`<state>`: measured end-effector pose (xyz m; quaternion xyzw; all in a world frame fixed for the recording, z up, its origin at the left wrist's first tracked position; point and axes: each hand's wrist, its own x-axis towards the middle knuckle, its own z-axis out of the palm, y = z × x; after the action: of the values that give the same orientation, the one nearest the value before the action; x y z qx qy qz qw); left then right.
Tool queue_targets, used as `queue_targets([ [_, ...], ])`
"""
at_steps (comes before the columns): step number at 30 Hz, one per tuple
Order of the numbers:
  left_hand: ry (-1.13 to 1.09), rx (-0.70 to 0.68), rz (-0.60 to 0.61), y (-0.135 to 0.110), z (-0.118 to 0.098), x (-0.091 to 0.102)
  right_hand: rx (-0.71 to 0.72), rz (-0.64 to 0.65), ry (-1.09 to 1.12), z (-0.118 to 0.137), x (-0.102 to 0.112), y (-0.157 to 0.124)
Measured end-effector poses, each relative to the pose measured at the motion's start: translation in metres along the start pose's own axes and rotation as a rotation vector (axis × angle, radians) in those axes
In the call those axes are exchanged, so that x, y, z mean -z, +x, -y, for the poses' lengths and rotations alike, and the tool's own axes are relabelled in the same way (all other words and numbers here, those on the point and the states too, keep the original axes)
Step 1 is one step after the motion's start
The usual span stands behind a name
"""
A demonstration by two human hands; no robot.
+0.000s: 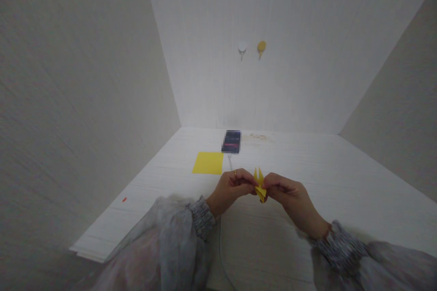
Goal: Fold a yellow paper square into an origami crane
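One folded yellow paper [261, 193] is pinched between left hand [235, 189] and right hand [288, 193], above a white tabletop [314, 163] walled on three sides, bearing a yellow sheet [208, 163] and dark device [232, 141].

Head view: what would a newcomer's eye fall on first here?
Most likely the small folded yellow paper shape with two narrow points, held between the left hand and the right hand, low and right of centre. Next, the flat, four-sided yellow paper sheet on the white tabletop, beyond the left hand. Then perhaps the round yellow hook, high on the white back wall.
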<state>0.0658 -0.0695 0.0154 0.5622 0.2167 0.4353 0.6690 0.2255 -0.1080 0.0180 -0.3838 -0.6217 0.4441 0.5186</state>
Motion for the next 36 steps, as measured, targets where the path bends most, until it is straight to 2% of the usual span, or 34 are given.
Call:
queue_targets([
  [2,-0.003,-0.012,0.008,0.0,-0.001,0.0,0.025,0.008,0.006,0.0,0.0,0.001],
  [7,0.065,-0.011,-0.077,0.001,0.001,-0.003,0.075,0.003,-0.036,-0.001,0.0,0.002],
  [13,0.015,-0.008,-0.097,0.003,0.005,-0.003,0.116,0.013,-0.158,0.002,0.003,0.003],
  [22,0.032,-0.03,-0.117,0.005,0.003,-0.006,0.081,-0.107,-0.221,-0.008,0.002,0.004],
  [27,0.039,-0.021,-0.137,0.006,0.005,-0.006,0.073,-0.173,-0.313,-0.003,0.001,0.005],
  [30,0.042,-0.037,-0.138,0.006,0.005,-0.005,0.067,-0.165,-0.323,0.001,0.0,0.004],
  [36,0.027,-0.069,-0.121,0.007,0.006,-0.004,-0.027,-0.117,-0.191,0.0,0.0,0.004],
])
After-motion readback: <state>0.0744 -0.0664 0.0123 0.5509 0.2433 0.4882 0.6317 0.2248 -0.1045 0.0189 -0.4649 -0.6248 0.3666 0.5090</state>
